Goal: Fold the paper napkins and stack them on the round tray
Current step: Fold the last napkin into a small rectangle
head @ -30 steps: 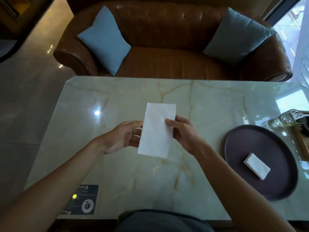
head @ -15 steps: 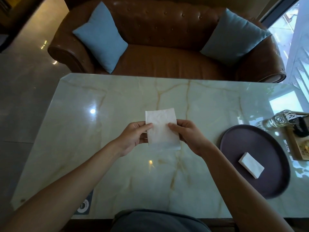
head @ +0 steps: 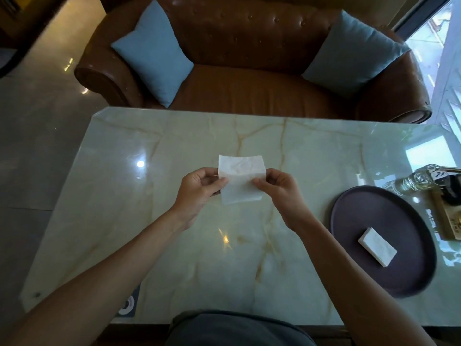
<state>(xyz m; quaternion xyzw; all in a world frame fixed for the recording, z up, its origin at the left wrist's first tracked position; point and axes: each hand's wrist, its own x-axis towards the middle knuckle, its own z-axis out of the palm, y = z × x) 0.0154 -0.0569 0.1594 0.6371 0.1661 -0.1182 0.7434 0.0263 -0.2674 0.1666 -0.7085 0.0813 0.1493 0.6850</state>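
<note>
I hold a white paper napkin (head: 240, 181) in the air above the middle of the marble table. My left hand (head: 199, 189) pinches its left edge and my right hand (head: 278, 188) pinches its right edge. The napkin is bent across its middle, its upper part doubled over the lower part. To the right lies the dark round tray (head: 359, 213), with one folded white napkin (head: 377, 246) resting flat near its centre, well apart from both hands.
The pale marble table (head: 154, 221) carries a glass bottle (head: 416, 181) on its side and a wooden holder (head: 446, 221) at the right edge. A brown leather sofa (head: 249, 78) with two blue cushions stands behind. A sticker (head: 128, 304) sits near the front edge.
The napkin was a tall flat strip a second ago; its lower end has been brought up, so it now shows about half the height. Both hands kept their grip and rose slightly.
</note>
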